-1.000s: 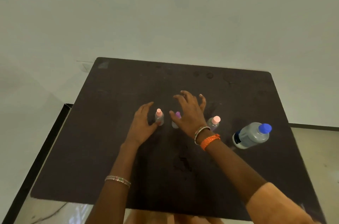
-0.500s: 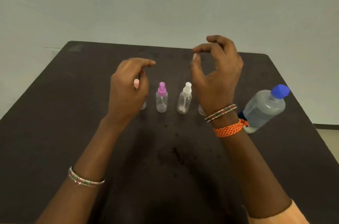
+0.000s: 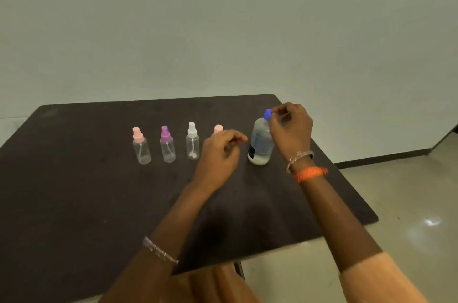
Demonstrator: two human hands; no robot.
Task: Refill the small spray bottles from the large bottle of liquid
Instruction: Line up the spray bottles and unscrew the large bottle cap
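Note:
Four small clear spray bottles stand in a row on the dark table (image 3: 74, 191): a pink-capped bottle (image 3: 141, 147), a purple-capped bottle (image 3: 167, 146), a white-capped bottle (image 3: 192, 144), and a second pink-capped bottle (image 3: 218, 128) mostly hidden behind my left hand (image 3: 219, 153). That hand hovers with loosely curled fingers and holds nothing, just left of the large bottle (image 3: 259, 146). The large clear bottle stands upright, partly filled. My right hand (image 3: 291, 129) pinches its blue cap (image 3: 267, 114) from the right.
The table's right edge (image 3: 347, 178) runs close to the large bottle, with pale floor (image 3: 396, 191) beyond it. A plain wall stands behind the table.
Both hands left the small bottles and moved right to the large bottle. My right hand has taken hold of the blue cap. The camera view has also shifted.

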